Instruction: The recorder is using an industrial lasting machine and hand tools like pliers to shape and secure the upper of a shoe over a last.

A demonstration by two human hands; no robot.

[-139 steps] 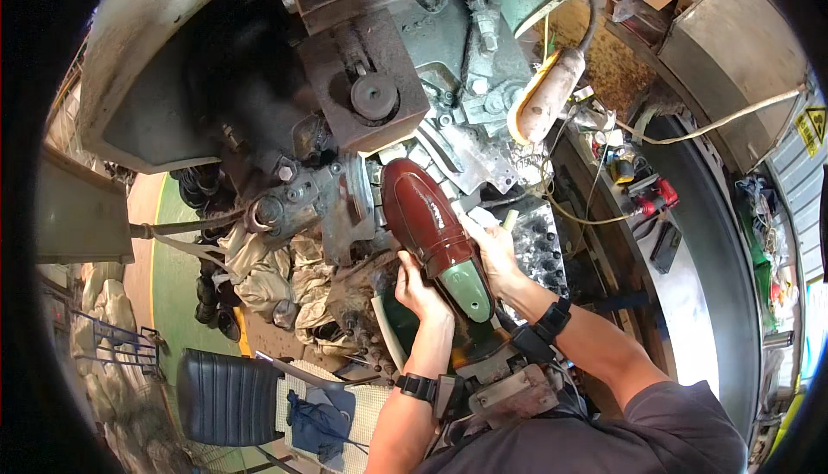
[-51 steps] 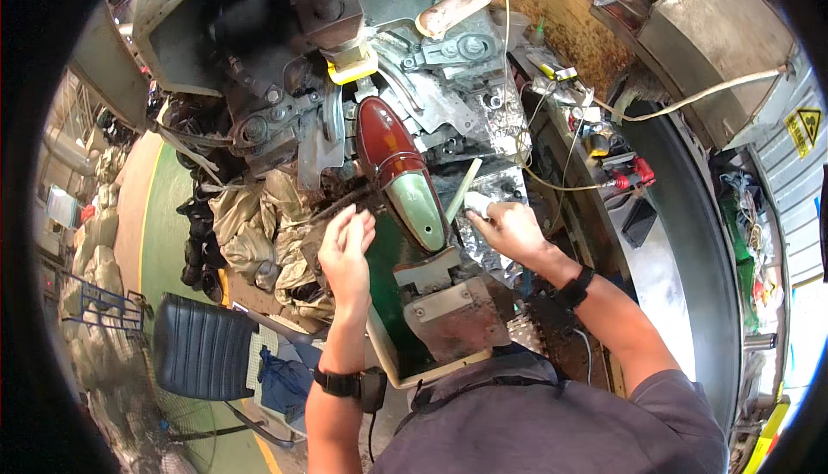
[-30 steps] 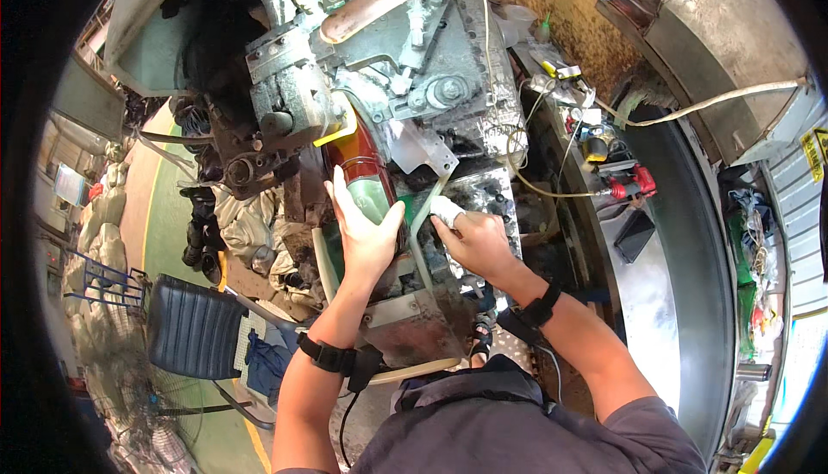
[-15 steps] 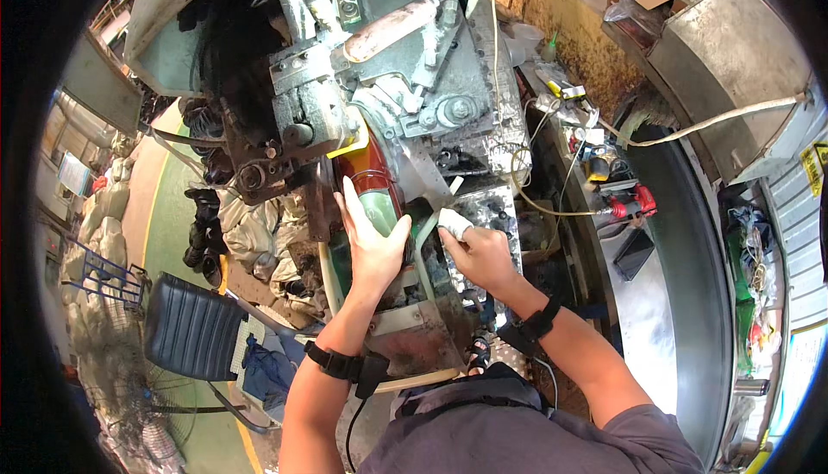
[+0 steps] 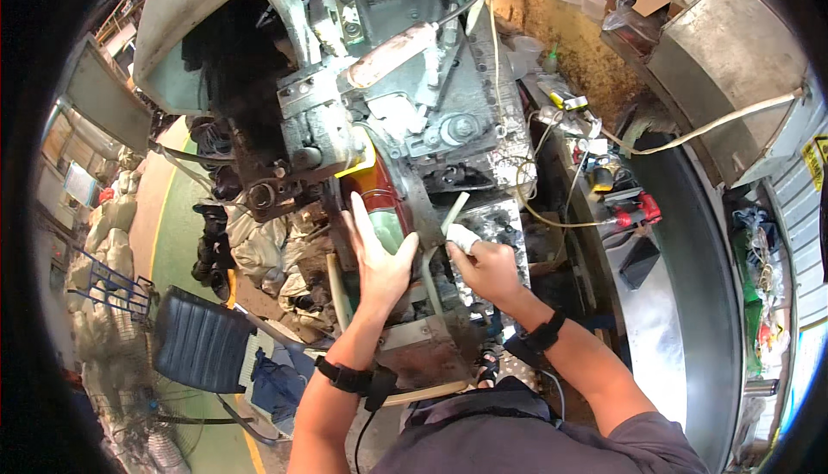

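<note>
A glossy piece, red-brown at its far end and pale green at its near end (image 5: 387,228), sits in a grey machine (image 5: 392,112) under a yellow edge (image 5: 360,162). My left hand (image 5: 382,269) straddles its near end, the long fingers stretched along its left side and the thumb at its right. My right hand (image 5: 490,269) is closed beside the machine's metal block. White wrapping (image 5: 463,238) shows at its fingertips; what the curled fingers hold is hidden. Just beyond them a pale stick-like piece (image 5: 454,212) slants up; I cannot tell whether they touch it.
A wood-like handle (image 5: 392,56) hangs over the machine. To the right, a bench carries a red tool (image 5: 636,210) and a dark phone (image 5: 639,264), beside a black belt (image 5: 703,301). A black chair (image 5: 200,340) stands left, near pale cloth bundles (image 5: 259,245).
The view has shifted slightly, so the machine appears a little lower and to the right. Both hands keep nearly the same places, and the pale stick-like piece appears closer to my right hand.
</note>
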